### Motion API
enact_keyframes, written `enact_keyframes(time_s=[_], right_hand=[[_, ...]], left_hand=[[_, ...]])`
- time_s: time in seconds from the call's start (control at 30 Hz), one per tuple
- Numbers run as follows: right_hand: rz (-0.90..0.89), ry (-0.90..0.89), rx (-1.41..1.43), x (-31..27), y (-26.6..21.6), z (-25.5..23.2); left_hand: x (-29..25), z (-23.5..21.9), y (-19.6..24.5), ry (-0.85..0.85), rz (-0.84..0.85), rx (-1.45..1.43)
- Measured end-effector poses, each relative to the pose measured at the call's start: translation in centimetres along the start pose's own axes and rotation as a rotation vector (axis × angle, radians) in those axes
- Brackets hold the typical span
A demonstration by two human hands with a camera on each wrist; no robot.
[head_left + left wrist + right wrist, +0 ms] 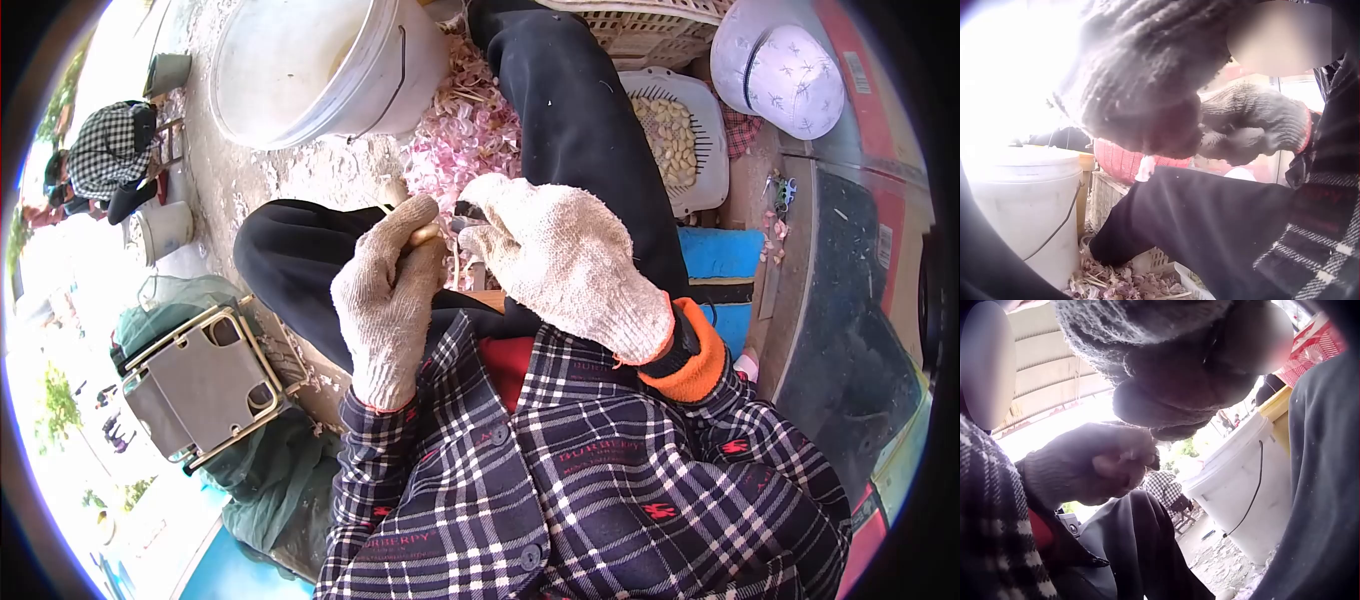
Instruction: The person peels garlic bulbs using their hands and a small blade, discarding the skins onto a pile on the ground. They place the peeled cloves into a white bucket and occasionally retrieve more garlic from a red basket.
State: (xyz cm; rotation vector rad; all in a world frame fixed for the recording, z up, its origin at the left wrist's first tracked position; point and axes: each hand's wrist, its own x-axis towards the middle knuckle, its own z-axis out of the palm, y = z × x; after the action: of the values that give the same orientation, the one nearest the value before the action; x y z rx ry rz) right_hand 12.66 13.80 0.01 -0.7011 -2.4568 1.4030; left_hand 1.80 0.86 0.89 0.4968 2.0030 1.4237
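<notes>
In the head view my gloved left hand [388, 290] pinches a pale garlic clove [424, 235] between thumb and fingers, a thin stalk sticking up beside it. My gloved right hand [565, 255] faces it from a short distance away, fingers curled around a small dark piece [466, 210] at the fingertips; its kind cannot be told. The clove [1109, 465] also shows in the right wrist view, in the left hand's grip. A pinkish flake of skin [1145, 169] appears below the left hand in the left wrist view. Both gloves are whitish knit.
Pink garlic skins [465, 130] cover the ground between the knees. A white bucket [420, 70] stands ahead. Right of the leg, a white basket [712, 165] holds peeled cloves beside a plastic crate [650, 40]. A folding chair [205, 380] is at left; another person [110, 150] sits farther off.
</notes>
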Motion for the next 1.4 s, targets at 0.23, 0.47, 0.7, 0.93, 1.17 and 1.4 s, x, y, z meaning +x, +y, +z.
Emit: enact_keyframes(time_s=[0.23, 0.47, 0.7, 0.93, 1.17, 1.4], right_hand=[[-0.045, 0.041, -0.021, 0.4, 1.3, -0.6], [0.566, -0.094, 0.940, 1.2, 1.4, 0.3], [0.618, -0.155, 1.106, 1.0, 1.5, 0.6], [0.605, -0.173, 0.961, 1.0, 1.2, 0.4], [0.619, -0.078, 0.965, 0.8, 1.6, 0.5], [0.496, -0.065, 0.961, 0.6, 1.0, 0.8]], left_hand=[[0.5, -0.7, 0.4, -0.100, -0.253, -0.451], [0.4, -0.2, -0.4, -0.177, -0.286, -0.663], [0.4, 0.1, -0.5, -0.161, -0.299, -0.666], [0.5, -0.3, -0.6, -0.213, -0.323, -0.718], [0.9, -0.8, -1.4, -0.228, -0.401, -0.845], [0.7, -0.6, -1.9, -0.228, -0.344, -0.814]])
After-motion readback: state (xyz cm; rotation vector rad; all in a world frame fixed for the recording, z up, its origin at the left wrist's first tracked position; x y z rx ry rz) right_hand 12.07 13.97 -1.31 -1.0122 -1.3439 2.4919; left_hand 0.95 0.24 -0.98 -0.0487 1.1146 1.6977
